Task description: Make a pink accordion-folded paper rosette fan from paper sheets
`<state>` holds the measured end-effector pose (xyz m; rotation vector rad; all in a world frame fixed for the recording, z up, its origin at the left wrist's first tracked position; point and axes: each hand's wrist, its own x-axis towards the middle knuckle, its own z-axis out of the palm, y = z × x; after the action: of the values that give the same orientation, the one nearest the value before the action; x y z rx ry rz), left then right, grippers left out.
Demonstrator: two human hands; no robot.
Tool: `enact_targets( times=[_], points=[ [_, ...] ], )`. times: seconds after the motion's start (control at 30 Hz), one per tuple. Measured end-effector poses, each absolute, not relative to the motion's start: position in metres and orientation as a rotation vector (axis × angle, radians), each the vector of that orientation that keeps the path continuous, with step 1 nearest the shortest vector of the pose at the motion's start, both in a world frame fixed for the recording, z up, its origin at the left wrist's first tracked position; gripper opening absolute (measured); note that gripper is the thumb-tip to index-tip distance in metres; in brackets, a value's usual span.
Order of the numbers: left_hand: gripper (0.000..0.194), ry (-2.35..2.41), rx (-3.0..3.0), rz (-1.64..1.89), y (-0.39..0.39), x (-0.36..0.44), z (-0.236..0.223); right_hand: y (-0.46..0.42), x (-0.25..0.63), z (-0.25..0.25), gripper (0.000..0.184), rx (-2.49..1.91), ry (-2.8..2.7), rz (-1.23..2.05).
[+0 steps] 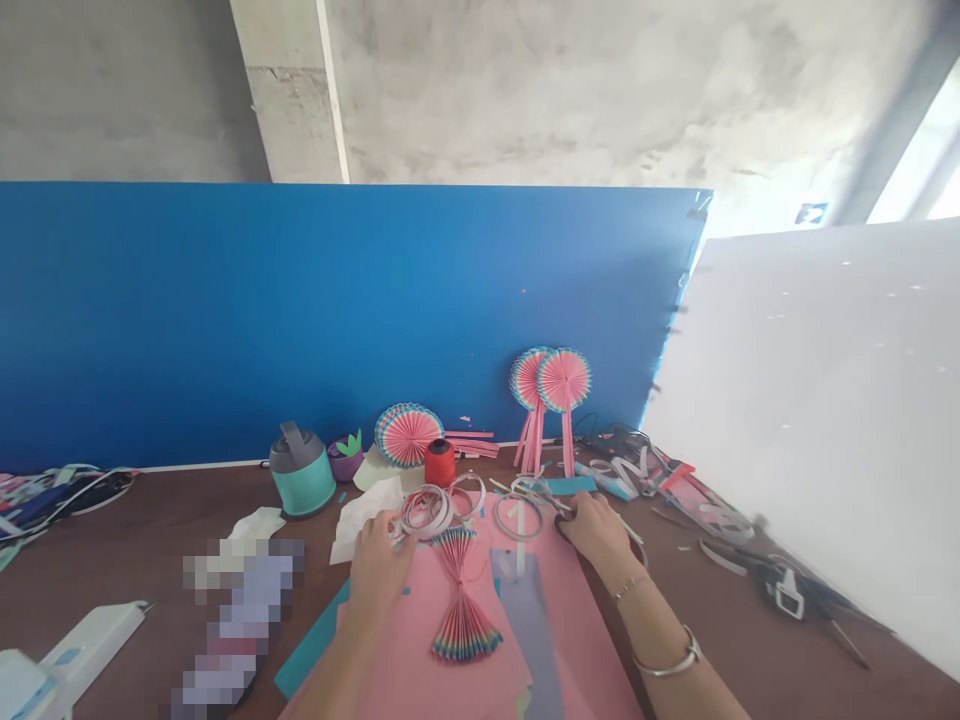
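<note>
A folded paper fan (pixel 461 600), pinched at its middle into a bow shape, lies on pink paper sheets (pixel 375 650). It is pink with blue-tipped ends. My left hand (pixel 382 560) rests left of it, thumb apart from the fingers, beside several rolls of tape (pixel 426 513). To the right, my right hand (pixel 596 530) has its fingers closed at the dark handle of scissors (pixel 561 527), whose blades point toward the tape rolls. A red thread spool (pixel 439 464) stands behind the rolls.
Finished round paper fans (pixel 564 380) lean against the blue partition (pixel 337 320). A teal pot-like container (pixel 301 475) stands at the back left. Paper strips and tools (pixel 787 590) lie on the right, a white box-like item (pixel 97 640) on the left.
</note>
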<state>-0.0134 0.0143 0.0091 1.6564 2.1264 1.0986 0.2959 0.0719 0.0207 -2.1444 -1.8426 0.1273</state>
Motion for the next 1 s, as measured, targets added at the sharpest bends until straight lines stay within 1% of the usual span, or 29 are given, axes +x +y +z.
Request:
enact_targets(
  times=[0.1, 0.2, 0.23, 0.3, 0.33, 0.4, 0.53, 0.57, 0.6, 0.67, 0.73, 0.77, 0.8, 0.83, 0.87, 1.0],
  points=[
    [0.025, 2.299, 1.863, 0.848, 0.007, -0.008, 0.014, 0.071, 0.296, 0.017, 0.013, -2.181, -1.857, 0.091],
    [0.021, 2.294, 1.909, 0.838, 0.002, 0.000, 0.020, 0.070, 0.296, 0.020, 0.007, -2.185, -1.885, 0.118],
    [0.024, 2.227, 1.910, 0.816, 0.001, 0.004, 0.022, 0.070, 0.296, 0.021, 0.007, -2.187, -1.891, 0.142],
    [0.041, 2.053, 1.882, 0.691, -0.004, 0.015, 0.025, 0.069, 0.296, 0.023, 0.008, -2.189, -1.897, 0.200],
    [0.043, 2.004, 1.866, 0.660, -0.007, 0.021, 0.026, 0.068, 0.296, 0.024, 0.009, -2.187, -1.899, 0.227],
    [0.041, 1.930, 1.833, 0.626, -0.013, 0.032, 0.027, 0.068, 0.296, 0.026, 0.013, -2.170, -1.904, 0.260],
    [0.018, 1.864, 1.758, 0.570, -0.019, 0.038, 0.021, 0.066, 0.289, 0.033, 0.022, -2.137, -1.840, 0.204],
    [0.016, 1.865, 1.724, 0.564, -0.018, 0.037, 0.018, 0.064, 0.284, 0.035, 0.025, -2.099, -1.816, 0.163],
    [0.016, 1.859, 1.689, 0.579, -0.015, 0.034, 0.016, 0.061, 0.278, 0.038, 0.026, -2.045, -1.802, 0.123],
    [0.020, 1.811, 1.612, 0.693, -0.009, 0.028, 0.014, 0.054, 0.263, 0.041, 0.021, -1.730, -1.839, 0.083],
    [0.019, 1.641, 1.487, 0.883, -0.003, 0.024, 0.016, 0.044, 0.244, 0.042, 0.020, -1.427, -1.993, 0.242],
    [0.017, 1.521, 1.398, 0.968, -0.002, 0.024, 0.019, 0.038, 0.234, 0.041, 0.020, -1.285, -2.074, 0.327],
    [0.014, 1.403, 1.300, 1.037, -0.001, 0.024, 0.023, 0.033, 0.225, 0.040, 0.017, -1.198, -2.090, 0.375],
    [0.014, 1.303, 1.208, 1.090, -0.002, 0.025, 0.027, 0.029, 0.217, 0.038, 0.012, -1.145, -2.088, 0.434],
    [0.015, 1.221, 1.133, 1.135, -0.003, 0.026, 0.030, 0.025, 0.210, 0.036, 0.011, -1.106, -2.083, 0.502],
    [0.027, 1.015, 0.982, 1.224, -0.009, 0.036, 0.032, 0.018, 0.192, 0.029, 0.021, -1.028, -1.896, 0.896]
  ],
)
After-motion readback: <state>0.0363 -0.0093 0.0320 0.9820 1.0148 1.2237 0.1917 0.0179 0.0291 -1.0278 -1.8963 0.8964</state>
